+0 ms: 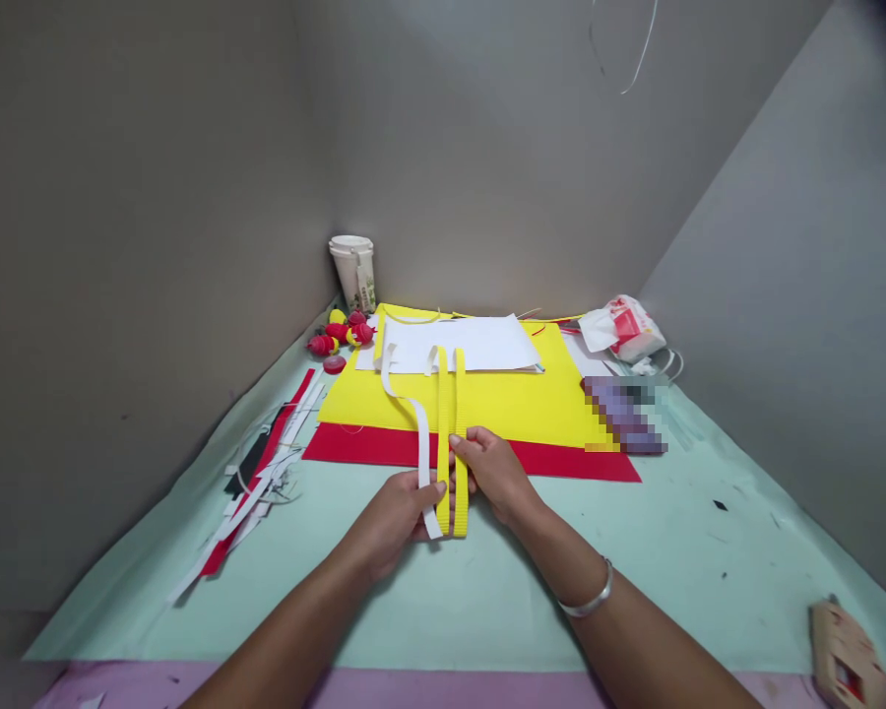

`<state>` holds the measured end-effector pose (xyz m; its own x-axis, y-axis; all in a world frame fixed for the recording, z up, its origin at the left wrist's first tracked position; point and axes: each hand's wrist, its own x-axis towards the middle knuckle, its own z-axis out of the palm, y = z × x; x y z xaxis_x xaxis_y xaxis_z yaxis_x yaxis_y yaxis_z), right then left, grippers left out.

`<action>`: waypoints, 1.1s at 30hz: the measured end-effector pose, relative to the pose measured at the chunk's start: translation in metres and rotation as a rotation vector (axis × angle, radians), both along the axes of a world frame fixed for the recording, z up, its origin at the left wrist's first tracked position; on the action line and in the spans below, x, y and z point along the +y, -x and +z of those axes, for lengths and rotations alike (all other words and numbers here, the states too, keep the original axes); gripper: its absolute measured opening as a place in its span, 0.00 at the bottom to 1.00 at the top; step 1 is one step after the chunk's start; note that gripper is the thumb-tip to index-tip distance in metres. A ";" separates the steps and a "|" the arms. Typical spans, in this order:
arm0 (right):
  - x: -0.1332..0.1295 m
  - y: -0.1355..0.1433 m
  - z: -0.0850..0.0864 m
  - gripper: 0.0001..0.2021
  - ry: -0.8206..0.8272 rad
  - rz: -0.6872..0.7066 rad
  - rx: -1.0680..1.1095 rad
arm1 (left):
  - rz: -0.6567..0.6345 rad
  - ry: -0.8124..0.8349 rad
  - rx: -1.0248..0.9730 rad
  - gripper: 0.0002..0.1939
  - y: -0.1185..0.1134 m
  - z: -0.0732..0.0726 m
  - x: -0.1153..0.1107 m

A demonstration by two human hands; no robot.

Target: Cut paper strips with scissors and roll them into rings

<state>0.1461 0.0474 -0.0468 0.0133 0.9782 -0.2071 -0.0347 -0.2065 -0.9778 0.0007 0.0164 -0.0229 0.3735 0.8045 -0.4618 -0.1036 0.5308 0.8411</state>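
Observation:
My left hand (399,512) is closed with its thumb over a yellow corrugated paper strip (443,414) and a curling white paper strip (423,443). My right hand (493,471) pinches a second yellow corrugated strip (460,394) just to the right of the first. The strips stand side by side, pointing away from me. Their lower ends come together near my left fingers, and their far ends reach over a stack of white paper (458,345). Some fingers of both hands are hidden behind the strips.
Yellow sheets (384,394) lie on a red sheet (576,463). Paper scraps (266,483) and red-and-yellow rolled-paper pieces (340,333) are on the left, before a lidded cup (352,271). A tissue pack (631,330), a blurred-out phone (624,414) and a beige tool-like object (849,655) are on the right.

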 end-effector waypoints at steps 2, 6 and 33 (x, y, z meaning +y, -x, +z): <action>-0.001 0.000 0.000 0.14 -0.008 -0.011 -0.021 | -0.023 0.008 -0.018 0.14 0.001 -0.001 0.000; -0.003 0.002 0.001 0.14 -0.018 -0.021 -0.063 | -0.036 0.025 -0.042 0.14 0.001 -0.002 0.000; -0.005 0.003 0.003 0.14 -0.033 0.007 -0.016 | -0.054 0.017 0.018 0.15 0.003 -0.003 0.001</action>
<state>0.1434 0.0421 -0.0440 0.0100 0.9846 -0.1745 -0.0176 -0.1743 -0.9845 -0.0023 0.0171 -0.0256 0.4081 0.7752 -0.4823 -0.0596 0.5497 0.8332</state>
